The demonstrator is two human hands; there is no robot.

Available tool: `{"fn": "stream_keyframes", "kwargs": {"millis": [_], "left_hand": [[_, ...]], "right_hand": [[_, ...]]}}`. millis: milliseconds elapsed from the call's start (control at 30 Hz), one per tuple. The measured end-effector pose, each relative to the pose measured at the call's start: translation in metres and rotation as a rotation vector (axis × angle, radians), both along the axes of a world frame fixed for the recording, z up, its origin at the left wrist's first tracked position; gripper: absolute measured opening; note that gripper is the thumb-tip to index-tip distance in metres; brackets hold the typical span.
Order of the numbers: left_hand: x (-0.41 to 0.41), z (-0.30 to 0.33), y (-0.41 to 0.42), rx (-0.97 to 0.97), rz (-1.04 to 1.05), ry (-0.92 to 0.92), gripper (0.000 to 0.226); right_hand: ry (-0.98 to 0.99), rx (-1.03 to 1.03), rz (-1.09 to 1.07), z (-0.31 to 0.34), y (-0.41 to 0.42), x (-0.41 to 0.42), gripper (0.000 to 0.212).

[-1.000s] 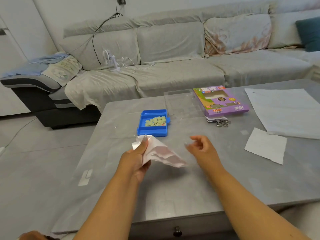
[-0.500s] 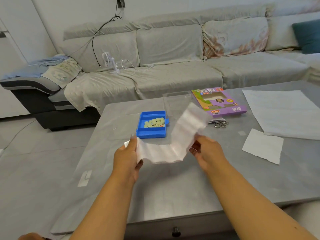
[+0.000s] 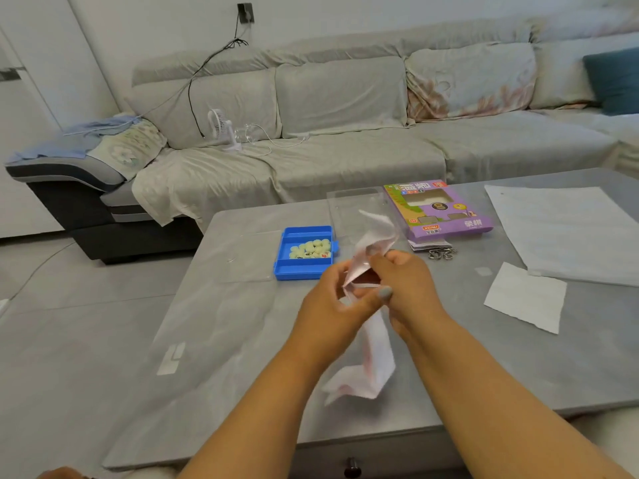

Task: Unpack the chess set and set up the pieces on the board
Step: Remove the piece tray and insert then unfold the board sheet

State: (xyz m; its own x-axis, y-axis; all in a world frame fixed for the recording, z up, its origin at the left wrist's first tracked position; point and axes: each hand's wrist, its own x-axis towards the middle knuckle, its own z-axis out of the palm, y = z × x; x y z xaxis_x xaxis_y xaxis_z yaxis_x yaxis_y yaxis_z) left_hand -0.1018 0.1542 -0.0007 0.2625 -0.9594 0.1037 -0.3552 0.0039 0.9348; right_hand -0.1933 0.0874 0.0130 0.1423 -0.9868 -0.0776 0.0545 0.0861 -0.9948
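Observation:
Both hands hold a thin white folded sheet with faint red print, the paper board, above the grey table. My left hand pinches its middle and my right hand grips it just beside. One end of the sheet sticks up, the other hangs down to the table. Behind the hands an open blue case holds several pale round chess pieces in its middle compartment.
A purple game box and a clear plastic lid lie at the table's far side, with metal rings beside them. Two white paper sheets lie at right. A sofa stands beyond.
The sheet was held spread out between my hands half a second ago. My hands have now come together and the sheet hangs crumpled, one end up, one end down.

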Motion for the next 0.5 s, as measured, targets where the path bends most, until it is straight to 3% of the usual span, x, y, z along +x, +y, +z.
{"fn": "stream_keyframes", "kwargs": {"millis": [133,267,433,500], "left_hand": [[0.004,0.004,-0.003,0.029,0.133,-0.003,0.030],[0.015,0.008,0.000,0.129,0.226,0.243,0.025],[0.038,0.010,0.005,0.128,0.175,0.413,0.017],[0.047,0.013,0.007,0.155,0.138,0.472,0.018]], "right_hand": [[0.152,-0.062,0.170,0.010,0.003,-0.006,0.028],[0.083,-0.008,0.176,0.010,-0.006,-0.013,0.028],[0.022,0.043,0.076,0.009,-0.028,-0.031,0.034],[0.093,0.015,0.036,0.006,-0.036,-0.037,0.041]]}}
